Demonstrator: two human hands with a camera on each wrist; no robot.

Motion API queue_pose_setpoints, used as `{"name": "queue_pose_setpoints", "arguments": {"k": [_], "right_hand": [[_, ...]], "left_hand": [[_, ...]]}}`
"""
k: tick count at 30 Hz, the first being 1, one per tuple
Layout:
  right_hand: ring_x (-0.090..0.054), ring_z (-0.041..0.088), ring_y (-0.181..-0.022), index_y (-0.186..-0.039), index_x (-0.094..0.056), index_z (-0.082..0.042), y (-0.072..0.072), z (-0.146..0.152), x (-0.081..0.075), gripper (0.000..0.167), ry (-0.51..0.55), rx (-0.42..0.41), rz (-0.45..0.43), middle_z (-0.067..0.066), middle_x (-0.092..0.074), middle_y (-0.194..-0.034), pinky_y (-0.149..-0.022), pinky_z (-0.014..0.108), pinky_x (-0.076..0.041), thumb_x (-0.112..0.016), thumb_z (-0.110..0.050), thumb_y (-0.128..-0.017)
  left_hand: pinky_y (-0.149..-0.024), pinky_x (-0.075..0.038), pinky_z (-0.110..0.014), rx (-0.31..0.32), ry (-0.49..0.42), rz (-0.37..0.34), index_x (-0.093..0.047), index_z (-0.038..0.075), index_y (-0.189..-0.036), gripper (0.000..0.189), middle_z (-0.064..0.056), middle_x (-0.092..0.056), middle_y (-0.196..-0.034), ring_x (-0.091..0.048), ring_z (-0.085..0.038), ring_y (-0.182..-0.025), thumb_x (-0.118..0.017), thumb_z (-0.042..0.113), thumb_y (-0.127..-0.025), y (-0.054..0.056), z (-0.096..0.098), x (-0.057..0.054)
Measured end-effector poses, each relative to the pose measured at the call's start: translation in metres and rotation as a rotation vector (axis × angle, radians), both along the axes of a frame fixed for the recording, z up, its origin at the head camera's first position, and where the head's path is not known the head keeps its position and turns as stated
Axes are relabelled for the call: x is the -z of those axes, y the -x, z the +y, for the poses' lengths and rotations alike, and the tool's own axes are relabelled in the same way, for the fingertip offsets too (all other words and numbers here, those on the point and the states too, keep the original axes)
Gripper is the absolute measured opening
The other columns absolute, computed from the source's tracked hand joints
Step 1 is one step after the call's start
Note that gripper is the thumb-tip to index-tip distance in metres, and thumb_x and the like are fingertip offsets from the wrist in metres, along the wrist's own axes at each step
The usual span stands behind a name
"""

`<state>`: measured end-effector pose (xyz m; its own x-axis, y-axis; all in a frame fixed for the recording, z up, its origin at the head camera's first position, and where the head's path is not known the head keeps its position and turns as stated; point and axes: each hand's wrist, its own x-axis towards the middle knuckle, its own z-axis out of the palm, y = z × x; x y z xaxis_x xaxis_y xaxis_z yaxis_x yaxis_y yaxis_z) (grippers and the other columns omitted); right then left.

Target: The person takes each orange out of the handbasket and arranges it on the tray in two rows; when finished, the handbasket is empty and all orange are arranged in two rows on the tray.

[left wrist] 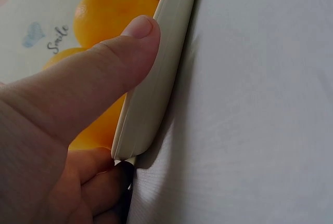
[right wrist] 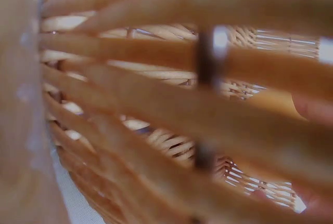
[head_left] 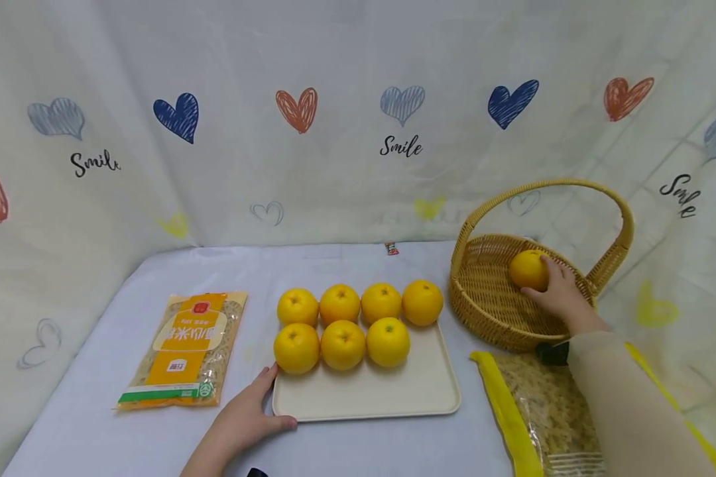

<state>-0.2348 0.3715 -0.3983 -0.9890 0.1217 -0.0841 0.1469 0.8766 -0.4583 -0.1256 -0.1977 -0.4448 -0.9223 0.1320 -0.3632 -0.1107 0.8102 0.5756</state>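
My right hand [head_left: 563, 295] is inside the wicker basket [head_left: 483, 288], fingers and thumb around an orange [head_left: 526, 269] near the basket's right side. In the right wrist view, blurred wicker strands [right wrist: 156, 94] cover most of that orange and the fingertips [right wrist: 312, 109]. On the table, my left hand [head_left: 247, 411] grips the near left corner of a cream tray [head_left: 364, 397]. Its thumb [left wrist: 119, 52] lies against the tray's near edge, while the other fingers are at the left side. Several oranges [head_left: 343, 345] sit in two rows at the back of the tray.
To the left lies an orange-and-clear food packet [head_left: 181, 351]. A yellow-edged clear bag of pasta-like pieces [head_left: 543, 397] is in front of the basket, partly under my right sleeve [head_left: 626, 404]. Behind the table hangs a heart-printed cloth [head_left: 346, 172].
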Motion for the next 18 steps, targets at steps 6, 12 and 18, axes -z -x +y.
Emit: {"name": "queue_pose_setpoints", "arguments": {"k": [6,12,18], "right_hand": [[-0.024,0.061,-0.111,-0.136,-0.008,0.011,0.0013,-0.0013,0.0005,0.083,0.046,0.038,0.089,0.043,-0.006,-0.135,-0.086,0.069,-0.029,-0.054,-0.038,-0.088],[-0.030,0.055,-0.107,-0.123,-0.025,0.017,-0.0004,-0.0035,0.0011,0.063,0.011,0.069,0.161,0.043,-0.022,-0.123,-0.087,0.064,-0.029,-0.057,-0.024,-0.088],[-0.024,0.058,-0.115,-0.139,-0.013,0.009,0.0004,-0.0068,-0.0048,0.077,-0.006,0.067,0.151,0.041,-0.014,-0.134,-0.093,0.067,-0.025,-0.059,-0.024,-0.087]], "left_hand": [[-0.101,-0.030,-0.059,0.005,0.000,0.002,-0.028,0.022,-0.144,0.116,-0.017,-0.030,-0.146,-0.032,-0.041,-0.131,-0.074,0.067,-0.047,0.0029,0.0010,-0.0028],[-0.101,-0.030,-0.059,-0.001,0.009,-0.018,-0.027,0.022,-0.144,0.118,-0.017,-0.030,-0.146,-0.031,-0.040,-0.131,-0.074,0.068,-0.046,0.0033,0.0011,-0.0025],[-0.101,-0.030,-0.059,-0.003,0.008,-0.016,-0.027,0.022,-0.144,0.117,-0.016,-0.029,-0.147,-0.031,-0.040,-0.131,-0.074,0.067,-0.047,0.0027,0.0013,-0.0028]]}}
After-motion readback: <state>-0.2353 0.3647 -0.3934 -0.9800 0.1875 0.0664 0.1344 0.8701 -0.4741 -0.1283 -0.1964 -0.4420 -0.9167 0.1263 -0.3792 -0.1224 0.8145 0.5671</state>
